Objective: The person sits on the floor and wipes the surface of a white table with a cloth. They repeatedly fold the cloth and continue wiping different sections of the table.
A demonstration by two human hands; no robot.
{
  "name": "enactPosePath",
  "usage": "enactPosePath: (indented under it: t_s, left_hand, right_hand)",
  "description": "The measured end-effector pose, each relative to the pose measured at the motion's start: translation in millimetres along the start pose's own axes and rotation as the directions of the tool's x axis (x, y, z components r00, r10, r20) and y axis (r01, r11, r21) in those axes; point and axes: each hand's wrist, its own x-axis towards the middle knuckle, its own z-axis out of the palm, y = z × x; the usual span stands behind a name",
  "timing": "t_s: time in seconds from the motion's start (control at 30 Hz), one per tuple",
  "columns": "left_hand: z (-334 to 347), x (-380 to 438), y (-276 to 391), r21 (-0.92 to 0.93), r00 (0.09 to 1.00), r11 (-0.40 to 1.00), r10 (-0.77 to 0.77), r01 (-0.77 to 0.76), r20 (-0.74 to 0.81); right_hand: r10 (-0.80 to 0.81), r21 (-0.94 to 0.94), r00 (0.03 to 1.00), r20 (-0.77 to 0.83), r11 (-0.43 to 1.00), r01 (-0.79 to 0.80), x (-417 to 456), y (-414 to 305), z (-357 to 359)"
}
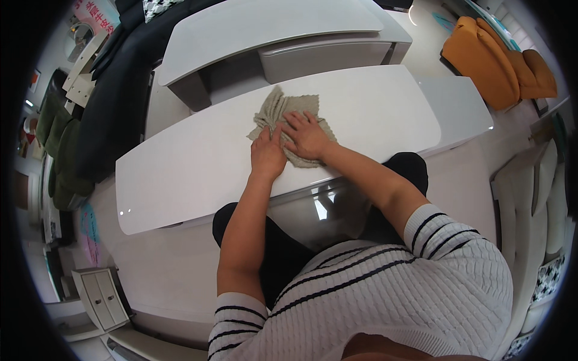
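A beige-grey cloth (302, 103), crumpled at its left part and spread at its right, lies on a glossy white coffee table (189, 167). My left hand (268, 155) rests at the cloth's lower left edge, palm down, with its fingertips on the fabric. Beside it my right hand (307, 137) lies flat on the middle of the cloth, fingers spread. The two hands nearly touch at the left index finger. Neither hand's fingers are closed round the cloth.
Beyond the table stands a second white table (271, 22) with a grey drawer front. A dark sofa (122, 85) is at the left, an orange armchair (481, 63) at the upper right, a light sofa (519, 203) at the right. A small white cabinet (101, 298) stands lower left.
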Motion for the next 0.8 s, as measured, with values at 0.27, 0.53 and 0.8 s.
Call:
enactPosePath:
  t_s: [0.27,0.53,0.8]
  left_hand:
    - [0.6,-12.4,1.6,0.053,0.997,0.996,0.078,-0.076,-0.023]
    - [4.6,-25.7,21.1,0.047,0.988,0.987,0.157,-0.156,-0.01]
    - [-13.8,-28.4,25.0,0.077,0.977,0.983,0.155,-0.168,0.144]
  right_hand:
    - [-0.126,0.066,0.992,0.002,0.99,0.126,-56.9,-0.7,-21.1]
    - [0.219,-0.017,0.974,-0.056,0.975,-0.22,-96.2,22.0,-35.0]
    - [0.242,-0.054,0.97,-0.034,0.968,-0.244,-109.7,-3.9,-29.3]
